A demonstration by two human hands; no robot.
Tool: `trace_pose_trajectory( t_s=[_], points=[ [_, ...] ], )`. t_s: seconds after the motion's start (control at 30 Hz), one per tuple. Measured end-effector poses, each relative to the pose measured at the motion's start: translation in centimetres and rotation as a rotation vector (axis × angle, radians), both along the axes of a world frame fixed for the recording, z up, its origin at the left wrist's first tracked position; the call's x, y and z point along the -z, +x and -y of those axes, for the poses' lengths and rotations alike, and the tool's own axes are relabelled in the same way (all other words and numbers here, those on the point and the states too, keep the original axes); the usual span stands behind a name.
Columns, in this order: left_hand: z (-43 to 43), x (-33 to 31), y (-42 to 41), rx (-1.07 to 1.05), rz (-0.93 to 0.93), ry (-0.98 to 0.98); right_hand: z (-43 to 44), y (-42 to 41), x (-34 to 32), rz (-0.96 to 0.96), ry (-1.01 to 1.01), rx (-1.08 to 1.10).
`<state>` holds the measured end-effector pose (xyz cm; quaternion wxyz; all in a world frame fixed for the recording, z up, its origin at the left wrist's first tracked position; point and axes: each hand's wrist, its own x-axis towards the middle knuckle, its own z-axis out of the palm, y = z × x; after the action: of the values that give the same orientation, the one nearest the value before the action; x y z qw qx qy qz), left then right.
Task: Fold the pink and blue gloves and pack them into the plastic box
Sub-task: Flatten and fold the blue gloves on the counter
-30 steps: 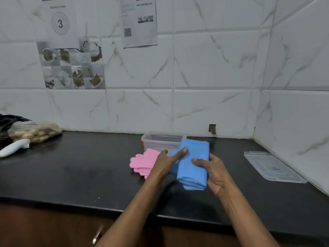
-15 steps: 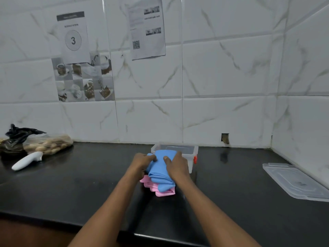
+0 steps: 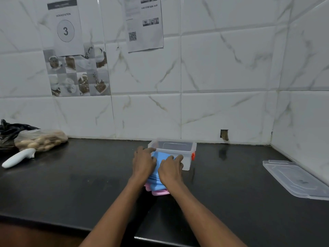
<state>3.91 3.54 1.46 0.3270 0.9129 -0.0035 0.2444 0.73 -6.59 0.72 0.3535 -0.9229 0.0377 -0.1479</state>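
Observation:
The folded blue glove [image 3: 157, 177] lies on top of the folded pink glove [image 3: 159, 193], whose edge peeks out below it on the black counter. My left hand [image 3: 143, 162] and my right hand [image 3: 171, 169] both press down on and grip the stacked gloves, side by side. Directly behind them stands the clear plastic box [image 3: 175, 148], open, with an orange clip on its right side. The blue glove's far end touches the box's front wall. Most of the pink glove is hidden.
The box's clear lid [image 3: 295, 179] lies at the right by the corner wall. A white handle-shaped object [image 3: 17, 157], a bag of nuts [image 3: 40, 140] and a black bag [image 3: 8, 130] sit at the far left. The counter's front edge runs near the bottom.
The blue glove was moved left onto the pink glove, making one stack. Both hands then slid the stack toward the box's front wall.

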Motion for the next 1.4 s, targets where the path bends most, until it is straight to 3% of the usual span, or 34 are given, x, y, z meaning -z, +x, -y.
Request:
trace_pose_trajectory(
  t_s=[0.1,0.3,0.37,0.43,0.5,0.63,0.87,1.03,1.23,1.4],
  points=[
    [-0.6,0.3,-0.2,0.150,0.135,-0.060,0.7,0.4,-0.5,-0.021,0.083,-0.026],
    [-2.2,1.2,-0.3,0.240,0.018,-0.358,1.4,0.7,-1.0,0.080,0.129,-0.046],
    [-1.9,1.5,-0.4,0.250,0.019,-0.265,1.4,0.6,-0.4,0.073,0.099,-0.061],
    [-1.1,2.1,-0.4,0.152,-0.085,0.049,1.1,0.4,0.4,0.070,-0.005,-0.070],
    [-0.8,2.8,-0.4,0.053,-0.199,0.159,0.3,0.0,0.7,0.100,-0.027,-0.063],
    [-1.9,3.3,-0.3,0.192,-0.131,-0.060,-1.0,-0.9,0.6,0.121,-0.134,-0.076],
    [-2.2,4.2,0.0,0.241,-0.044,0.022,-0.2,-1.1,1.5,0.091,-0.360,-0.283],
    [-1.9,4.1,0.4,0.170,-0.163,0.135,0.0,-0.7,1.6,0.026,-0.221,-0.268],
    [-1.9,4.0,0.8,0.207,-0.201,0.194,0.4,0.5,1.9,-0.029,-0.203,-0.231],
    [-1.8,4.4,-0.4,0.202,-0.097,0.036,0.3,0.0,1.9,-0.045,-0.171,-0.249]
  ],
)
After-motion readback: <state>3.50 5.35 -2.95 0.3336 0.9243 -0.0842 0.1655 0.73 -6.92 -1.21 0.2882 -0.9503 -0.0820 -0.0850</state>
